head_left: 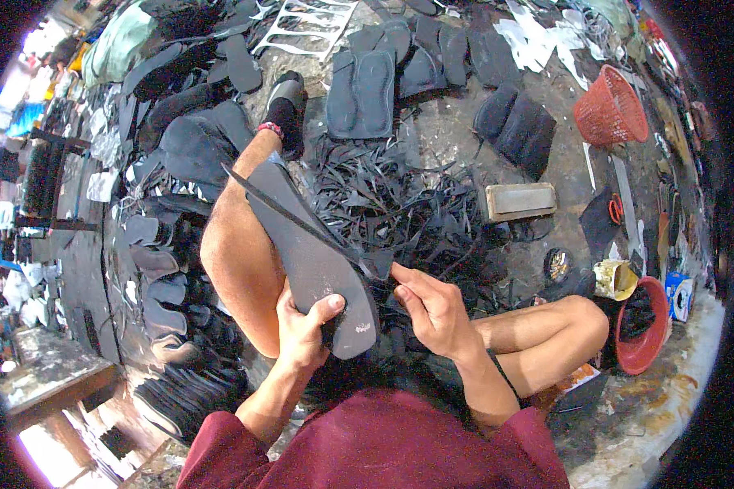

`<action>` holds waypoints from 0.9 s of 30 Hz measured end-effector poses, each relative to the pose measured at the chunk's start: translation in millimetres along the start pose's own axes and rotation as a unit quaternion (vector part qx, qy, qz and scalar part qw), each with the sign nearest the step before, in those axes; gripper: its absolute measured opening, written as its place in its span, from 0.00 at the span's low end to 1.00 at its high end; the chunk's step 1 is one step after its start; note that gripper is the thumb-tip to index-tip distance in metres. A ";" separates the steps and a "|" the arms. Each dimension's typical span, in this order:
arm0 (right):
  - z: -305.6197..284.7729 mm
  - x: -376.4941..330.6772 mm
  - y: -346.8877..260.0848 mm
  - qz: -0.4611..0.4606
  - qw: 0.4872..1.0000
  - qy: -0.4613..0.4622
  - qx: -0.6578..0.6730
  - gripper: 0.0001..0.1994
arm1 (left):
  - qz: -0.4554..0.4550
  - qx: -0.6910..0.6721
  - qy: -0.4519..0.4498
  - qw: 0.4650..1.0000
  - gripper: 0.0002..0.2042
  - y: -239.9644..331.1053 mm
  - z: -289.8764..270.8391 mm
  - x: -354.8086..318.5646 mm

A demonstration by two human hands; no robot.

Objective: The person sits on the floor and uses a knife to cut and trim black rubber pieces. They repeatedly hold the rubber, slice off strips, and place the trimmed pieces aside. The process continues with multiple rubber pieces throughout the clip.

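Observation:
My left hand (306, 326) grips a grey shoe sole (302, 253) near its rounded lower end, thumb pressed on top. The sole slants across my bent leg. A thin dark strip (289, 208) runs along the sole's right edge, and its upper end sticks out free past the left side. My right hand (439, 314) is closed in a pinch at the strip's lower end, beside the sole. Its fingertips meet a small dark flap there. Whether anything else is inside the right hand is hidden.
Black offcut strips (408, 204) lie heaped beyond my hands. Stitched black sole pads (361, 94) lie farther off. On the right are a pale oblong block (520, 201), red scissors (616, 209), a red basket (612, 106) and a red bowl (644, 326). Stacked soles (192, 403) stand at left.

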State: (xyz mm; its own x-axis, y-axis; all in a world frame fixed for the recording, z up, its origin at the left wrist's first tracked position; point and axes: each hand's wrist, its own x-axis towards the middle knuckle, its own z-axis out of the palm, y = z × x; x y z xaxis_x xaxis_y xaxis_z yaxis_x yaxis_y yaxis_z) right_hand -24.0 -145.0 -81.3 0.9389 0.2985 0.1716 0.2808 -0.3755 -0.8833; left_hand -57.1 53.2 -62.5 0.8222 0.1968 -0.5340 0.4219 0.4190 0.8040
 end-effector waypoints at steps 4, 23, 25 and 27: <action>6.3 9.8 -3.2 0.021 0.999 -0.041 -0.002 0.14 | 0.011 0.001 -0.003 1.000 0.29 1.0 -8.1 -2.0; 25.3 -11.3 -50.9 0.115 0.867 -0.035 0.484 0.38 | 0.176 -0.042 0.031 0.983 0.15 34.0 8.6 -11.9; 26.5 -23.1 -51.9 0.128 0.894 -0.041 0.427 0.46 | 0.200 0.017 0.105 0.974 0.02 35.4 19.1 -15.2; 23.2 -28.5 -56.3 0.125 0.927 -0.065 0.347 0.46 | 0.305 0.195 0.153 0.919 0.07 34.1 9.6 -16.8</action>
State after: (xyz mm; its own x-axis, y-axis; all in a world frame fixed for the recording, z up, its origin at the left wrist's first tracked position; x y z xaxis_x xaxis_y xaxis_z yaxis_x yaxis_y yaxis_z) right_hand -71.2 -112.0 -46.6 0.9124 0.3994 -0.0897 -0.1803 0.1952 -0.9641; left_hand -52.9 55.6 -23.6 0.8310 0.5543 0.0477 0.0711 -0.1907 0.9791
